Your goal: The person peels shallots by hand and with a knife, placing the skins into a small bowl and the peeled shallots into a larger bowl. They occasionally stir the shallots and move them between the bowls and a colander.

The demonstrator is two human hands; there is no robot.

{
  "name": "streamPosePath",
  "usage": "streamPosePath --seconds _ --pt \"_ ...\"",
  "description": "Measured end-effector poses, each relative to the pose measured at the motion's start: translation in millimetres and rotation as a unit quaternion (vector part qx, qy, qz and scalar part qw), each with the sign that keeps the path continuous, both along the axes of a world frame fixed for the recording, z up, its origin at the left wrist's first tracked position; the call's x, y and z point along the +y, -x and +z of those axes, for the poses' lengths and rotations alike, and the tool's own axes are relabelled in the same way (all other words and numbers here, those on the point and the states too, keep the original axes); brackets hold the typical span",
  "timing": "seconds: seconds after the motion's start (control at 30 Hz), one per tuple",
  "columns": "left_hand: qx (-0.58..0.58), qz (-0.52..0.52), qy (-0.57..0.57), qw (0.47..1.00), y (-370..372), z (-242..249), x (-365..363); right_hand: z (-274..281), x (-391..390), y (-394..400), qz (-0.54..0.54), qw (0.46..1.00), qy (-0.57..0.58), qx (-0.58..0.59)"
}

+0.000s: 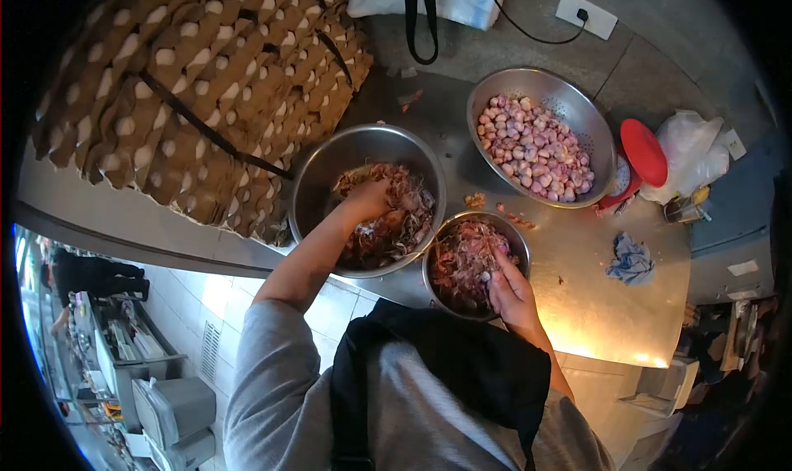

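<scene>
My left hand [369, 201] reaches into the large steel bowl [312, 217], its fingers hidden among reddish-brown onion skins and roots [404, 192]. At the right rim of a smaller steel bowl [525, 248] is my right hand [511, 296], with fingers stretched upward beside a heap of papery skins [464, 252]; small pale pieces lie near its thumb. Behind them, a steel colander [601, 137] holds many pink peeled shallots or small onions [536, 145].
Stacked egg trays [190, 91] bound with black straps stand at the back left. Right of the colander are a red-topped item [643, 152], plastic bags [693, 153] and a glass [681, 211]. A blue cloth [631, 259] lies on the steel table [602, 306]. A person [95, 275] stands far left.
</scene>
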State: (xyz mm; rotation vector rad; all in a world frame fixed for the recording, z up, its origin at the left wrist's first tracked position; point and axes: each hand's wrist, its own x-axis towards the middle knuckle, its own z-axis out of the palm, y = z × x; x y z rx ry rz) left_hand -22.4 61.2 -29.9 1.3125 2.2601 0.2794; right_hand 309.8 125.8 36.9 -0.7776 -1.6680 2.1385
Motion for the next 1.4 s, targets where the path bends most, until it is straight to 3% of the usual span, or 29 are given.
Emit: streamPosePath --seconds 0.07,0.1,0.13,0.23,0.33,0.4,0.43,0.47,0.57,0.67,0.77,0.87,0.97,1.07,1.2,1.33,1.4 --pt "-0.229 0.08 0.07 0.968 -5.9 9.9 10.4 -3.9 0.6 -0.4 -0.001 1.0 -0.014 0.005" --pt "-0.218 0.034 0.029 0.975 2.5 -24.9 10.5 -6.8 2.3 0.2 -0.003 1.0 -0.022 0.009" --pt "-0.312 0.054 0.017 0.948 5.5 -22.0 9.9 -10.8 3.9 0.7 -0.007 0.999 -0.026 0.019" --pt "-0.574 0.098 -0.049 0.811 6.0 4.2 9.1 -15.3 5.7 -1.2 -0.015 0.999 -0.029 0.03" --pt "-0.466 0.203 -0.186 0.841 12.3 32.3 13.0 -7.7 6.3 -0.8 -0.014 0.999 -0.024 0.023" --pt "-0.173 0.196 -0.171 0.95 40.2 13.5 10.3 -5.4 5.3 0.1 -0.009 0.999 -0.02 0.031" --pt "0.011 0.169 -0.125 0.978 52.7 6.9 5.3 -7.7 4.7 0.5 -0.02 0.999 -0.014 0.026" --pt "0.192 0.135 -0.07 0.97 59.3 -3.2 -1.1 -3.6 2.9 1.7 -0.023 1.0 -0.006 0.015" --pt "0.148 0.129 0.091 0.976 52.4 -11.5 -3.4 5.4 0.5 5.3 -0.04 0.999 -0.007 0.001" --pt "-0.21 0.148 -0.001 0.966 23.6 42.2 -6.4 11.4 -1.5 11.2 -0.053 0.998 -0.042 0.001" --pt "-0.498 0.149 -0.119 0.846 24.2 18.7 9.7 12.9 -2.5 15.8 -0.085 0.995 -0.052 0.004" --pt "-0.584 0.1 -0.187 0.784 24.0 20.2 16.3 7.9 -0.9 16.6 -0.11 0.993 -0.035 0.02" --pt "-0.64 0.134 -0.157 0.74 15.1 40.3 11.0 12.9 -4.1 22.1 -0.124 0.992 -0.028 0.006" --pt "-0.619 0.152 -0.14 0.758 19.5 27.3 17.4 9.9 -4.8 24.2 -0.139 0.99 -0.023 -0.016" --pt "-0.686 0.111 -0.187 0.695 8.0 55.9 15.6 16.4 -13.1 30.2 -0.15 0.988 -0.022 -0.02" --pt "-0.661 0.067 -0.199 0.72 9.5 51.5 16.4 19.1 -24.8 36.6 -0.142 0.989 -0.035 -0.025" --pt "-0.67 0.1 -0.204 0.707 3.8 66.6 10.5 23.3 -31.7 38.8 -0.139 0.989 -0.038 -0.028"
